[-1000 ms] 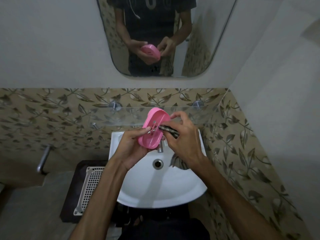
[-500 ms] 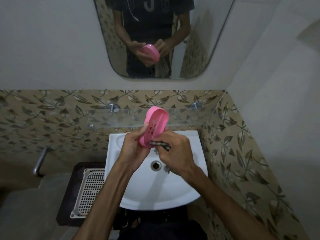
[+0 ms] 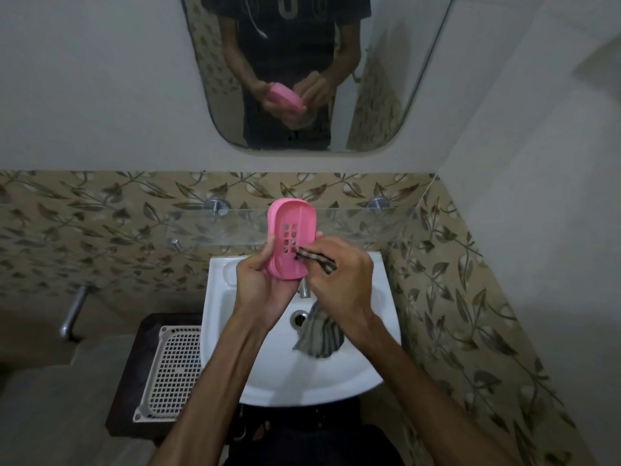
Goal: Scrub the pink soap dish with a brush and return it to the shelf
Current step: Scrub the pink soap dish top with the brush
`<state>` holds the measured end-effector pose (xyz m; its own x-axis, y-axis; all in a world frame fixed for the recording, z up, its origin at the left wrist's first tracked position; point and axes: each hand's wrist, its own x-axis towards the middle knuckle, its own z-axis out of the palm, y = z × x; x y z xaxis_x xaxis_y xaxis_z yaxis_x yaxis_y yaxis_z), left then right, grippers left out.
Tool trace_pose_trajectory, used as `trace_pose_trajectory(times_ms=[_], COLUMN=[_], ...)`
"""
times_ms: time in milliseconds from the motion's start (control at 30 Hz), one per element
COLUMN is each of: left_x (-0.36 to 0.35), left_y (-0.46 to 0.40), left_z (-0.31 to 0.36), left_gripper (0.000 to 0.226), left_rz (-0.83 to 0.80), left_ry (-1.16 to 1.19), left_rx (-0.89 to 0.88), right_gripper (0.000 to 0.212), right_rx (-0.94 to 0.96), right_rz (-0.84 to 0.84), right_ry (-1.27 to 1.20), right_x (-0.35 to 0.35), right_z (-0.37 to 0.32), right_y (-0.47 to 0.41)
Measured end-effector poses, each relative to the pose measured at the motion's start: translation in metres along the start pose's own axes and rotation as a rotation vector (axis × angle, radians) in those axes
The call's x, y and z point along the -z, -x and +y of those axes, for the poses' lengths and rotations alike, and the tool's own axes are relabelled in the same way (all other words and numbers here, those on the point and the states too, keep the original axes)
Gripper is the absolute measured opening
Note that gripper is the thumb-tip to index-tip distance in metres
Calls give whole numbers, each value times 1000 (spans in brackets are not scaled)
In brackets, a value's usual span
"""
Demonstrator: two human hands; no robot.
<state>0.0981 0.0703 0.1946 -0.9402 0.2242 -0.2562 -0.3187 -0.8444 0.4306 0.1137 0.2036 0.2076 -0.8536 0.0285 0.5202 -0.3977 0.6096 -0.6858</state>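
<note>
I hold the pink soap dish (image 3: 290, 223) upright over the sink, its hollow side with the grid of drain holes facing me. My left hand (image 3: 258, 284) grips its lower left edge from behind. My right hand (image 3: 339, 277) is closed on a dark striped scrubber (image 3: 316, 258), whose tip presses against the holes at the dish's lower right. A striped, cloth-like tail (image 3: 319, 336) hangs below that hand over the basin. The glass shelf (image 3: 353, 227) runs along the wall just behind the dish.
The white sink (image 3: 302, 381) lies under my hands, with its tap (image 3: 304, 289) and drain (image 3: 299, 318). A white perforated basket (image 3: 171, 368) rests on a dark stand at the left. A metal pipe (image 3: 72, 314) sticks out of the left wall. The mirror (image 3: 386, 95) hangs above.
The dish has turned from tilted to more upright and facing me. My right hand dipped toward the dish's lower edge, then came back up to the holes with the scrubber.
</note>
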Motion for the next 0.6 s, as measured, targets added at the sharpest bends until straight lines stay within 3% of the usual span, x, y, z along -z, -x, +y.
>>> trace_pose_trajectory(times_ms=[133, 233, 367, 467, 600], left_x=[-1, 0, 1, 4, 6], left_y=[4, 5, 7, 4, 6], left_z=[3, -3, -2, 0, 0], left_gripper=[54, 45, 55, 53, 56], left_rz=[-18, 14, -41, -57, -41], left_ry=[-40, 19, -5, 0, -20], left_rx=[32, 10, 42, 34, 41], right_gripper=[31, 26, 30, 26, 25], right_rx=[44, 7, -2, -52, -77], right_rz=[-135, -46, -130, -34, -157], right_ry=[-29, 14, -69, -49, -90], right_x=[-1, 1, -2, -3, -1], right_z=[-2, 2, -6, -3, -12], right_y=[3, -4, 6, 4, 10])
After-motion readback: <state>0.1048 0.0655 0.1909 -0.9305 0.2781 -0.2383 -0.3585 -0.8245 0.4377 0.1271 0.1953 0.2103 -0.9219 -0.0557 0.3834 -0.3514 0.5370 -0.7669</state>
